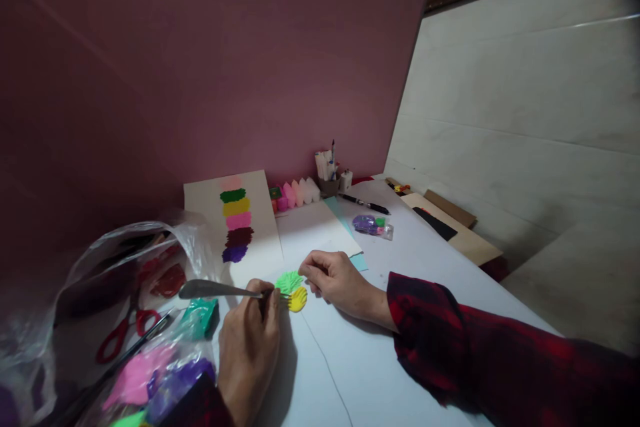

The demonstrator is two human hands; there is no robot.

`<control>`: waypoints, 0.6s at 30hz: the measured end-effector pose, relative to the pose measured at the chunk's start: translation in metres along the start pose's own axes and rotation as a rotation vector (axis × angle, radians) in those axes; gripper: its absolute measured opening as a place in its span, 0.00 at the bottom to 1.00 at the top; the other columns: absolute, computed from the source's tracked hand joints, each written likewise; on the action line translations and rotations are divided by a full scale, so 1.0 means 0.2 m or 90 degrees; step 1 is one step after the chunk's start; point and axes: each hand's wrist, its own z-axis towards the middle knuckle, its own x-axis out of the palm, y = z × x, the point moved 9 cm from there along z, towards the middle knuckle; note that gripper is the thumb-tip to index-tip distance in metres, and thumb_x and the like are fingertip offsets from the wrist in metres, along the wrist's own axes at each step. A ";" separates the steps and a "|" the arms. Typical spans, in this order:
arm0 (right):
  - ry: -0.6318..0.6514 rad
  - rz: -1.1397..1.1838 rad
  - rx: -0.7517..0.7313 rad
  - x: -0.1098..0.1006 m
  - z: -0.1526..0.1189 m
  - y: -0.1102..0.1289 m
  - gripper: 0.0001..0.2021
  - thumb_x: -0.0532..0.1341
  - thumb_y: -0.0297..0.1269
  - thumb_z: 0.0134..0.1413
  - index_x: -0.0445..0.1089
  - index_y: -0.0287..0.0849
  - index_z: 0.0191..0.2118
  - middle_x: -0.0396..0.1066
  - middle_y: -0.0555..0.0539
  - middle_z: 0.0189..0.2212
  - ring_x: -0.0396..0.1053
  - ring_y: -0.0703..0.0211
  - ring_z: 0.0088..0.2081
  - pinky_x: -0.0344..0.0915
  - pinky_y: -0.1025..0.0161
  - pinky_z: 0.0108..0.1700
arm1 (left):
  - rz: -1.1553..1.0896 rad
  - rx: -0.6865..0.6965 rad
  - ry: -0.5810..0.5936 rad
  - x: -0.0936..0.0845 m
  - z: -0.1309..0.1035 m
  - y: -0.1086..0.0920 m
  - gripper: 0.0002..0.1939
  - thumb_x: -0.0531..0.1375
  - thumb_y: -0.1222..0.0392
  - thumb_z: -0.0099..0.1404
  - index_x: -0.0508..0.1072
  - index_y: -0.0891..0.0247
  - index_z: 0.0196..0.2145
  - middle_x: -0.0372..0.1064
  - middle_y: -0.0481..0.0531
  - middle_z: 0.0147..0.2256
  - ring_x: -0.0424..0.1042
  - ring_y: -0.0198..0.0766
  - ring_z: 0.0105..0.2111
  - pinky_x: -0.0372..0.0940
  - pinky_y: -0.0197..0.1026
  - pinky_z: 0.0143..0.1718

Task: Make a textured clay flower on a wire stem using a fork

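A metal fork (220,289) is held in my left hand (250,347), with its handle pointing left and its tines against a small yellow clay piece (298,299). Ridges run across the yellow clay. Just above it lies a light green clay piece (289,281) with a grooved, leaf-like surface. My right hand (335,280) is closed, thumb and fingers pinched together beside the right edge of the two clay pieces. Whatever sits between those fingertips, if anything, is hidden. Both clay pieces rest on a white sheet (340,360) marked with a thin dark line.
At left are a clear plastic bag (195,240), red-handled scissors (120,333) and packets of pink clay (143,370). A card with painted colour swatches (237,207) leans against the wall. Farther back stand paint pots (300,192), a pen cup (329,180), a pen (365,203) and a purple packet (367,225).
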 end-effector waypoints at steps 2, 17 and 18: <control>-0.001 0.000 -0.003 0.00 0.00 0.00 0.10 0.57 0.35 0.62 0.68 0.40 0.29 0.65 0.54 0.18 0.60 0.68 0.19 0.56 0.69 0.22 | 0.017 0.013 -0.010 -0.01 0.00 -0.02 0.08 0.50 0.55 0.68 0.64 0.57 0.33 0.70 0.48 0.23 0.73 0.43 0.27 0.59 0.42 0.29; 0.000 -0.007 -0.007 0.00 0.00 0.00 0.09 0.57 0.34 0.62 0.68 0.40 0.30 0.65 0.54 0.18 0.60 0.68 0.19 0.56 0.69 0.23 | 0.128 0.013 -0.044 -0.03 0.00 -0.02 0.07 0.48 0.61 0.68 0.64 0.59 0.34 0.69 0.50 0.23 0.71 0.45 0.27 0.54 0.40 0.27; 0.001 -0.008 -0.007 0.00 0.00 0.00 0.09 0.57 0.34 0.61 0.68 0.40 0.30 0.65 0.54 0.18 0.61 0.68 0.19 0.56 0.69 0.23 | 0.125 0.007 -0.041 -0.03 0.00 -0.01 0.07 0.48 0.61 0.68 0.64 0.59 0.34 0.69 0.51 0.24 0.71 0.45 0.28 0.55 0.41 0.28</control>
